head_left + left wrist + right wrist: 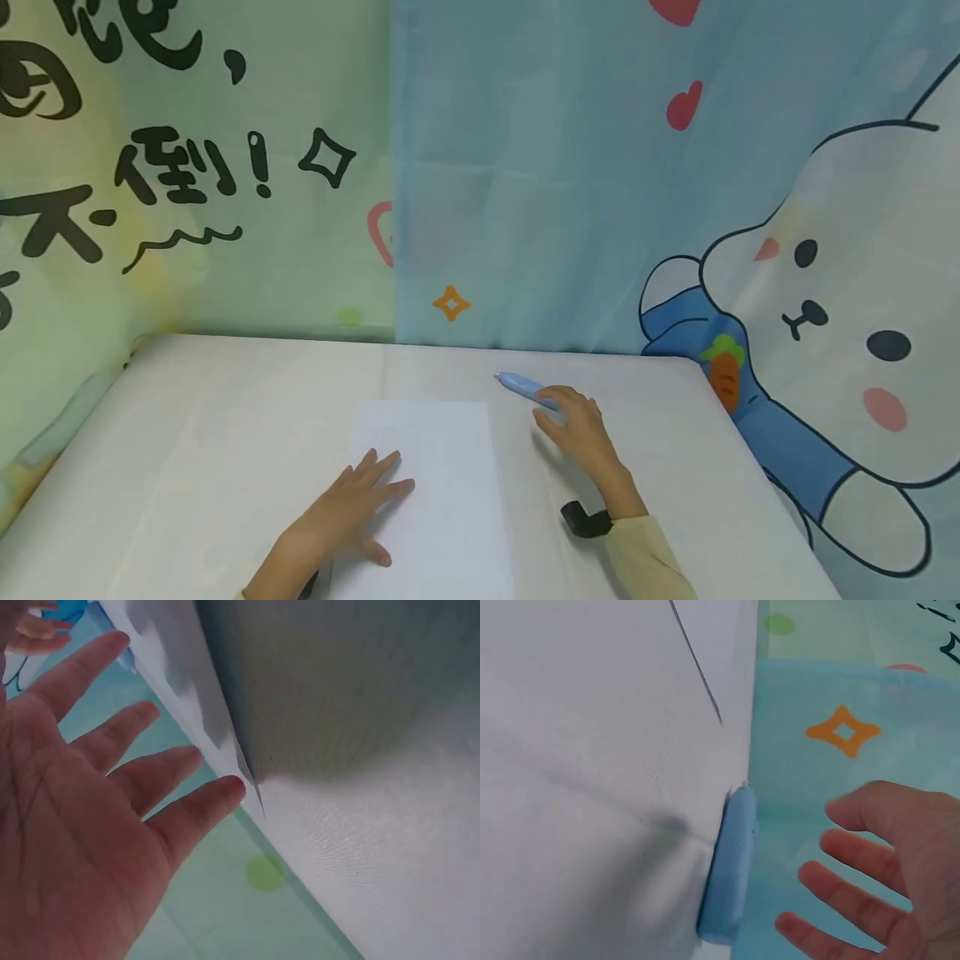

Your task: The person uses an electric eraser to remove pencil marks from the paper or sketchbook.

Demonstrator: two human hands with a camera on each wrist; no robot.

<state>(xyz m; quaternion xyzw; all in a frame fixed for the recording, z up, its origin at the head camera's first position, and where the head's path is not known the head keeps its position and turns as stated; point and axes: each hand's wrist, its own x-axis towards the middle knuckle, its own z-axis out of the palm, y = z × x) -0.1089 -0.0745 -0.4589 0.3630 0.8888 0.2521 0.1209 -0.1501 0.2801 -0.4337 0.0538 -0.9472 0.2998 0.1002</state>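
A sheet of white paper lies flat on the white table. Over its left edge my left hand hovers or rests with fingers spread; in the left wrist view the palm and straight fingers show nothing held. A thick, light-blue pen-shaped thing with a small pale tip lies beyond the paper, to its right. My right hand reaches over the near end of it, fingers loosely bent. In the right wrist view a gap shows between these fingers and the blue pen-shaped thing.
The white table ends at a printed cloth backdrop with a cartoon animal at the right. A black strap piece sits at my right wrist, by the pale yellow sleeve.
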